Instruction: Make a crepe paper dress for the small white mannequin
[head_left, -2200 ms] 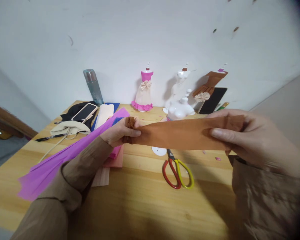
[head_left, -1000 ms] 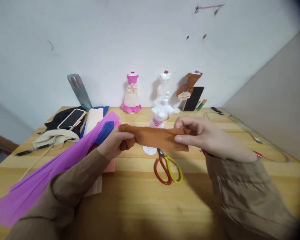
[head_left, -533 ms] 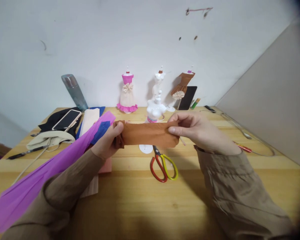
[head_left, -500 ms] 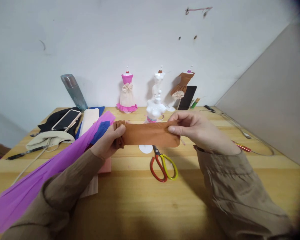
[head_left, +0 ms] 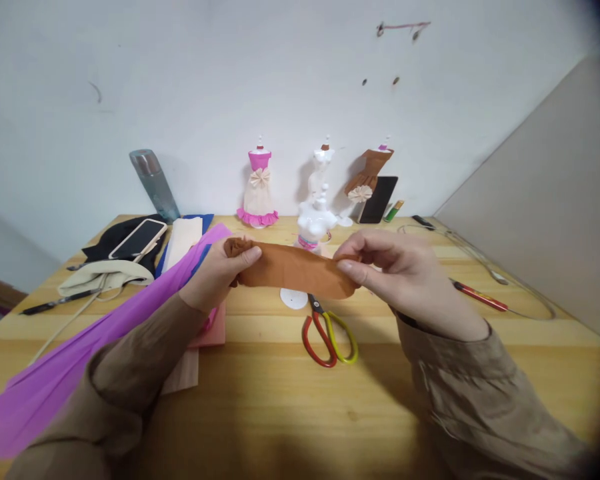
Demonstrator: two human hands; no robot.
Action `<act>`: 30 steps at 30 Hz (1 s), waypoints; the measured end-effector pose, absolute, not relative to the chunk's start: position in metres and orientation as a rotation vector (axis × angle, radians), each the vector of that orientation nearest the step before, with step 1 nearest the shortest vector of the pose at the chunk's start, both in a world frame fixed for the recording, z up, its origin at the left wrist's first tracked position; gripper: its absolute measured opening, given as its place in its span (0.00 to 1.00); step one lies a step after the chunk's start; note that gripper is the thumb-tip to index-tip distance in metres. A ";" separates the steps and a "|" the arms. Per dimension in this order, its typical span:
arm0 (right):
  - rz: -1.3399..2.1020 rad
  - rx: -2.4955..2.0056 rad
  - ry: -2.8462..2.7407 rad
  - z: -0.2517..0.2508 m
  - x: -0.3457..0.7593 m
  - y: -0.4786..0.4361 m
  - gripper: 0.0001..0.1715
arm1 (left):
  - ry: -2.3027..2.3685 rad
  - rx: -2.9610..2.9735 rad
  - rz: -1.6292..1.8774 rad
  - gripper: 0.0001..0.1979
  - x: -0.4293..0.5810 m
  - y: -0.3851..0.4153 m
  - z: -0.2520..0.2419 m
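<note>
A strip of brown cloth [head_left: 297,268] is stretched between my two hands above the table. My left hand [head_left: 217,273] is closed on its bunched, folded left end, thumb on top. At the right end, my right hand [head_left: 385,270] pinches the upper edge between thumb and fingers. Below the strip lie scissors [head_left: 329,337] with one red and one yellow handle; the cloth hides part of their blades. Just behind the strip stands a white mannequin [head_left: 314,217] with a pink band near its base.
Dressed mannequins [head_left: 259,190] stand by the wall. At left are purple cloth [head_left: 110,327], a phone [head_left: 139,239], a bottle [head_left: 155,183] and folded fabrics. A red-handled tool [head_left: 480,295] and cables lie right; a dark phone [head_left: 379,200] leans at the back.
The right end of the brown strip has dropped slightly, so it now slants. My right hand has shifted a little down, and the view has moved slightly.
</note>
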State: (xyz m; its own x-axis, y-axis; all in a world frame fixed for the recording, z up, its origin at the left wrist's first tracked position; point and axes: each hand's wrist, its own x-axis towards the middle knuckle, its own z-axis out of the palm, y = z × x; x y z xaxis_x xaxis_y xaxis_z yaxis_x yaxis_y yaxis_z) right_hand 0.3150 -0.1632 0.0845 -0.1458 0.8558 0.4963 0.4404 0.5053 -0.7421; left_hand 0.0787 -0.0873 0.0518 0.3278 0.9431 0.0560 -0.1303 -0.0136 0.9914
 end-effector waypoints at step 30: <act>1.116 -1.082 -1.343 0.087 0.334 -0.147 0.24 | 0.478 1.514 0.853 0.20 0.090 -0.024 0.062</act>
